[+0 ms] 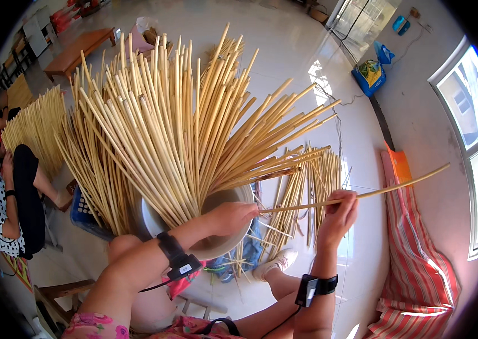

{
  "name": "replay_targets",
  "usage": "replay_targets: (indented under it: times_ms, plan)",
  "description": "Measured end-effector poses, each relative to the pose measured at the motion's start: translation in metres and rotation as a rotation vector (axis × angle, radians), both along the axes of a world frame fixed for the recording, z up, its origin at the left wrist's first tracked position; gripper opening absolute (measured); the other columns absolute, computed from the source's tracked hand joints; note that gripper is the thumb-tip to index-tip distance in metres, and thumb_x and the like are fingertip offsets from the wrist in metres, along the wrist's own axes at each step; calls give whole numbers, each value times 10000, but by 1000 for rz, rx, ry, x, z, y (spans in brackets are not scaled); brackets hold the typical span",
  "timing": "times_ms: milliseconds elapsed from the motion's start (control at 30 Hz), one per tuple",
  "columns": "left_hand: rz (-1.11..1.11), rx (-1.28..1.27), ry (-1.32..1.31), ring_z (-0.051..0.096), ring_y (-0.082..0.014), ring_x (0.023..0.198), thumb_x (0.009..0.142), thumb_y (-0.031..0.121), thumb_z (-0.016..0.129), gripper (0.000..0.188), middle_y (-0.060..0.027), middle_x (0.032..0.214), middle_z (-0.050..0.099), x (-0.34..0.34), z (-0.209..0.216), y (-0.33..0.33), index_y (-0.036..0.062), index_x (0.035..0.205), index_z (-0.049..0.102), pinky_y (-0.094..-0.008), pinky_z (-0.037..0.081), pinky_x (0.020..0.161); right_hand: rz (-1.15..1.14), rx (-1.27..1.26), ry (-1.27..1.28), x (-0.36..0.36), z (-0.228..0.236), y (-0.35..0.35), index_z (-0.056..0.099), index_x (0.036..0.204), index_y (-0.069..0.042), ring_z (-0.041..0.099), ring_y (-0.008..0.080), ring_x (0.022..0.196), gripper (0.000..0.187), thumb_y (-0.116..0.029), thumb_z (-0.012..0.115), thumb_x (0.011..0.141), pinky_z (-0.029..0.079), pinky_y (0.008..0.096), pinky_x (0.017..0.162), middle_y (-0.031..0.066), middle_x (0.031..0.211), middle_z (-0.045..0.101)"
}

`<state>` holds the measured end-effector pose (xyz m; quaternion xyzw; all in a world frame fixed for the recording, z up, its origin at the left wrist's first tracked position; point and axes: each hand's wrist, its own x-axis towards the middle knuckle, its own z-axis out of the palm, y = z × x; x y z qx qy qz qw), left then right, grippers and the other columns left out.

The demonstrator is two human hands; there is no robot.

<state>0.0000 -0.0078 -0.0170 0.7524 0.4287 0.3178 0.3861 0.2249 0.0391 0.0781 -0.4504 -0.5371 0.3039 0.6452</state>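
Observation:
A long, thin, straw-coloured cane (pixel 402 184) bows gently across my front, its far end reaching up to the right. My left hand (pixel 232 218) is closed around its left end, over the rim of a pale bucket (pixel 225 244). Further along, my right hand (pixel 339 212) grips the same cane between thumb and fingers. Out of the bucket fans a tall bundle of similar canes (pixel 177 124). Below my right hand's level, more canes (pixel 292 209) lie on the floor beside the bucket.
A blue crate (pixel 87 213) with canes stands left of the bucket. Two people (pixel 10 209) sit at the far left by another cane bundle (pixel 38 130). Red striped fabric (pixel 414 271) lies along the right wall. Further back are a wooden table (pixel 81 51) and a blue bag (pixel 370 78).

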Motion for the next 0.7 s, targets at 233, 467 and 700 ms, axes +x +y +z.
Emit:
replay_targets:
  times_ms: [233, 467, 700]
  plan:
    - [-52, -202, 347, 567, -398, 820, 943, 229, 462, 234, -222, 866, 584, -24, -29, 6, 10, 953, 542, -460, 437, 713, -38, -87, -79, 14, -11, 7, 454, 795, -50, 353, 56, 461, 328, -248, 321, 1021, 276, 199, 423, 40, 677, 507]
    - [63, -349, 734, 582, -377, 930, 810, 87, 511, 280, -227, 961, 626, -37, -105, 3, -55, 1039, 585, -411, 463, 838, -15, -52, -109, 13, -14, 5, 458, 830, -42, 388, 65, 479, 295, -221, 320, 1019, 314, 203, 434, 56, 707, 517]
    - [418, -90, 949, 568, -359, 1060, 801, 59, 525, 298, -256, 1110, 588, -37, -230, 10, -60, 1057, 619, -381, 435, 923, 293, 20, -257, -22, -14, -8, 499, 883, -19, 446, 85, 573, 206, -142, 379, 996, 384, 224, 521, 59, 750, 537]
